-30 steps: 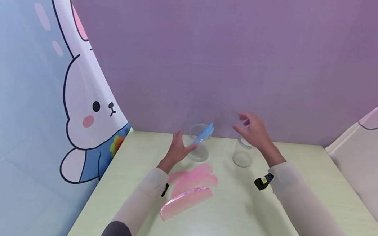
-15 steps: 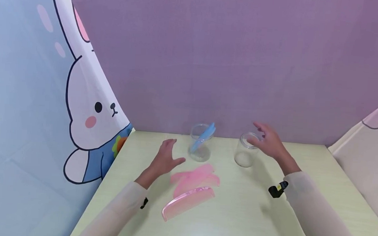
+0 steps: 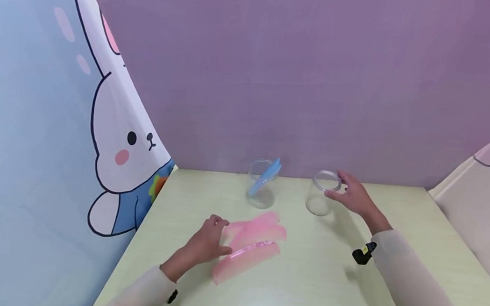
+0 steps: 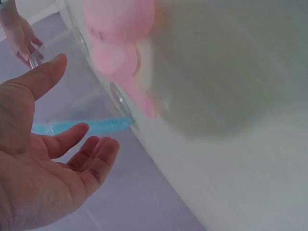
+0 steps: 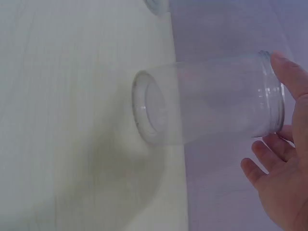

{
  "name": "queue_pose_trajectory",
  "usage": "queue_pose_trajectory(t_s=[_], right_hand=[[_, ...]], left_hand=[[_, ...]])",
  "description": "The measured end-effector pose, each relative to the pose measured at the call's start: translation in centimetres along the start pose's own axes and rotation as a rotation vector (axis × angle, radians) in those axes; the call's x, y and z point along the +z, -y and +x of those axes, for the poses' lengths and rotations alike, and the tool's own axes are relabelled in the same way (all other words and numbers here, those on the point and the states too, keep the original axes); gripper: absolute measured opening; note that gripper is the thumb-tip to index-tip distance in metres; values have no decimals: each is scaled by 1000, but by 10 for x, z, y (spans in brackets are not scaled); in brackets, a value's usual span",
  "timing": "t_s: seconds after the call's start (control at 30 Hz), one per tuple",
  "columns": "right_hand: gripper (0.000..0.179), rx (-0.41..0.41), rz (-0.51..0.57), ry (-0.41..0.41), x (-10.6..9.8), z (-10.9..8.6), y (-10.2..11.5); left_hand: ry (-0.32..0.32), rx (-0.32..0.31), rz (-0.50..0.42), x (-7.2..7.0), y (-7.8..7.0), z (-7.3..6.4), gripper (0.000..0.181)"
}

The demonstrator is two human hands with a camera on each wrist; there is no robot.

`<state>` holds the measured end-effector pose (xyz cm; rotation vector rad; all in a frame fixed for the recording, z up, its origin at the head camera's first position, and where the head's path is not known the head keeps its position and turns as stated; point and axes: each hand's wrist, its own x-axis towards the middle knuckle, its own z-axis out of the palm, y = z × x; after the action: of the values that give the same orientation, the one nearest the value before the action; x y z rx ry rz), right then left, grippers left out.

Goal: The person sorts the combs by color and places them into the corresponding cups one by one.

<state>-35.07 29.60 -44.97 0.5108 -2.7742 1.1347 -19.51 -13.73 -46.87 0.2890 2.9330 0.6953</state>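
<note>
My right hand (image 3: 353, 195) grips the mouth of a clear jar (image 5: 216, 103), which stands upright at the back of the table; thumb and fingers lie on either side of its rim. My left hand (image 3: 206, 242) is spread at the left ends of pink combs (image 3: 261, 233), its fingers loosely bent with nothing between them. Those combs lie overlapping on the table, the nearest one (image 3: 248, 261) with a shiny spine. A second clear jar (image 3: 262, 198) stands further left, with a blue comb (image 3: 265, 176) leaning in it and sticking out over the rim.
The pale table (image 3: 304, 278) ends at a purple cloth backdrop (image 3: 295, 81) just behind the jars. A rabbit-print cloth (image 3: 117, 173) hangs along the left side, and a whitish cloth (image 3: 477, 218) borders the right.
My left hand has drawn back from the jar with the blue comb and come down beside the pink combs. My right hand has lowered to the other jar's rim and taken hold of it.
</note>
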Motion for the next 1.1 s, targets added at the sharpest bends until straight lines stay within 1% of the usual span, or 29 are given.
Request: queue_pose_trajectory(t_s=[0.07,0.2,0.3,0.43,0.63,0.77,0.9,1.1], right_hand=[[80,10,-4,1,2,1,-2],[79,45,-3,-9,5,1,-7],[78,67,13,-17,7,2,-8],[79,82,31,-12,8,2,-9],[77,69,40,-14,8,1,-11],[79,77,37,-12,8,1,-11],[82,87,38,-10,8,1,-11],[81,86,38,-14,9,1,-10]], left_hand=[[17,2,14,5,0,-7,71],[43,53,79,15,1,-18,65],[45,86,147,22,1,-24,61],[50,99,208,29,-1,-30,63],[71,84,286,36,-4,-34,63],[66,91,333,40,-4,-35,61],[51,98,336,41,-5,-36,58],[43,96,342,43,-6,-37,52]])
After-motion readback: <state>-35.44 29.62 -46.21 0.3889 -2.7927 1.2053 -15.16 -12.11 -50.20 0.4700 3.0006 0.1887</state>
